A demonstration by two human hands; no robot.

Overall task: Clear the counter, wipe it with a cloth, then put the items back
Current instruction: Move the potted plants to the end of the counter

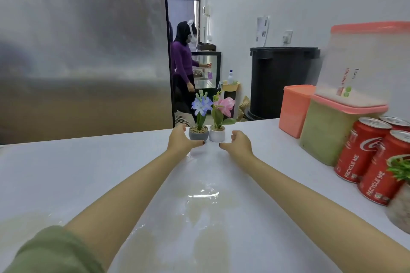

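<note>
Two small potted artificial flowers stand side by side at the far edge of the white counter (88, 173): a grey pot with a blue flower (199, 135) and a white pot with a pink flower (217, 134). My left hand (180, 139) is cupped at the grey pot's left side, thumb tip at its front base; I cannot tell if it touches. My right hand (240, 143) hovers just right of the white pot, fingers loosely curved, with a small gap between them. Neither hand holds anything.
Along the right edge stand orange-lidded plastic containers (328, 131), one stacked on another, several red soda cans (366, 150) and a blurred potted plant (399, 195). A steel fridge (84, 51) rises behind on the left. A wet patch (199, 201) glistens mid-counter. Another person (183, 66) works beyond.
</note>
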